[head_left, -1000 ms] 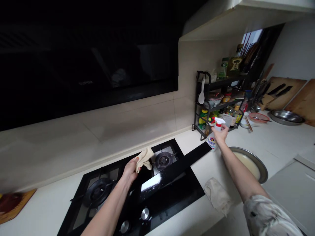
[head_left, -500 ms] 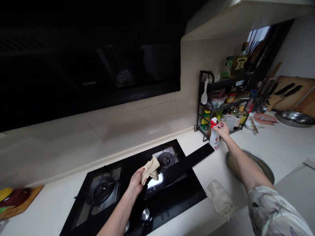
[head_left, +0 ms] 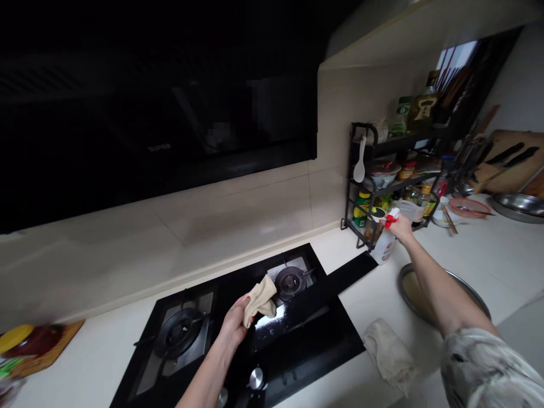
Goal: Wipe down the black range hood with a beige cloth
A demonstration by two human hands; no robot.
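Both hands full: left hand (head_left: 235, 324) grips cloth (head_left: 261, 294); right hand (head_left: 400, 227) grips half-hidden spray bottle (head_left: 383, 248).

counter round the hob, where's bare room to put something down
Bare patches of counter: between the black rack and the steel basin, and left of the hob up to the wooden board. Crowded: the rack, the far right corner, and the folded rag by the hob's right edge.

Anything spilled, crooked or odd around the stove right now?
Yes: a wet, whitish smear shines on the black glass hob beside the tan cloth in the left hand. A second crumpled cloth lies loose on the counter. The right hand holds the spray bottle, tilted.
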